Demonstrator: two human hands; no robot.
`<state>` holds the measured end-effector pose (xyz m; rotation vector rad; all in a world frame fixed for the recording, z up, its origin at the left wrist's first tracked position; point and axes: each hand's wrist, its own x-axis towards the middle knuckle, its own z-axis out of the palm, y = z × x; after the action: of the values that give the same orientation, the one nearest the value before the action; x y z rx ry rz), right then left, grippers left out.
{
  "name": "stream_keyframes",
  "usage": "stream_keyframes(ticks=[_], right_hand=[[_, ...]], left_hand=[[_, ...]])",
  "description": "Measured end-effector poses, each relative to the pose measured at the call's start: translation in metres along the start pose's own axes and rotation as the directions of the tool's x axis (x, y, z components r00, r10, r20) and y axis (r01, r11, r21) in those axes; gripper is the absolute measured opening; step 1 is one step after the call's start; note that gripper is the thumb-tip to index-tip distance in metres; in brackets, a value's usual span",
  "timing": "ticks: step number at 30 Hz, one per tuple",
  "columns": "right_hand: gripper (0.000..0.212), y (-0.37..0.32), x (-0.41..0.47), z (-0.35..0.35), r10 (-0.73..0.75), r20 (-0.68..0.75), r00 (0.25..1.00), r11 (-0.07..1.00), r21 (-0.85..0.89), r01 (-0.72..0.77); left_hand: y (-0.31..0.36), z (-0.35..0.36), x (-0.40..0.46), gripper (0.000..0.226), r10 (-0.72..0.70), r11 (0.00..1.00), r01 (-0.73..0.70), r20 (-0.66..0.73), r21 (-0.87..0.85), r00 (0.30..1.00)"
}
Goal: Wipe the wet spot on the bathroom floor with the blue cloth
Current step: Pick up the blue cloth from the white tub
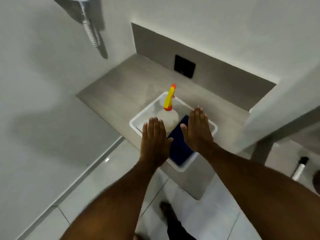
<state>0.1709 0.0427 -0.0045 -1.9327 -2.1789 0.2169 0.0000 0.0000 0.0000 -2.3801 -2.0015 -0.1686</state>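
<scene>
A folded blue cloth (180,144) lies in the near right part of a white plastic tub (136,121) that stands on a grey tiled ledge. My left hand (155,141) hovers flat, palm down, over the tub's near left side, fingers together, holding nothing. My right hand (197,129) is held flat over the tub's right side, just right of the cloth, also holding nothing. The cloth shows between the two hands. I cannot make out a wet spot on the glossy floor tiles (103,184).
A spray bottle (168,108) with a yellow and orange trigger head stands in the tub beside the cloth. A shower hose (91,32) hangs on the left wall. A black flush plate (184,66) is on the back wall. A white-handled brush (300,168) stands at right. My foot (166,209) is below.
</scene>
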Motion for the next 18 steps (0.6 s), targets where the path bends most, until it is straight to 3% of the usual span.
stream_keyframes(ticks=[11,15,18], right_hand=[[0.058,0.024,0.018,0.029,0.014,0.151,0.988,1.000,0.013,-0.016],[0.054,0.024,0.025,0.034,0.082,0.202,0.976,0.996,-0.044,-0.075],[0.058,0.020,0.030,0.035,0.143,0.241,0.960,0.989,-0.054,-0.134]], left_hand=[[0.025,0.023,0.028,0.051,-0.185,0.980,0.196,0.266,-0.015,0.946],[0.032,0.026,0.036,0.044,-0.204,0.978,0.203,0.364,0.042,0.909],[0.035,0.024,0.041,0.035,-0.237,0.962,0.273,0.428,-0.025,0.872]])
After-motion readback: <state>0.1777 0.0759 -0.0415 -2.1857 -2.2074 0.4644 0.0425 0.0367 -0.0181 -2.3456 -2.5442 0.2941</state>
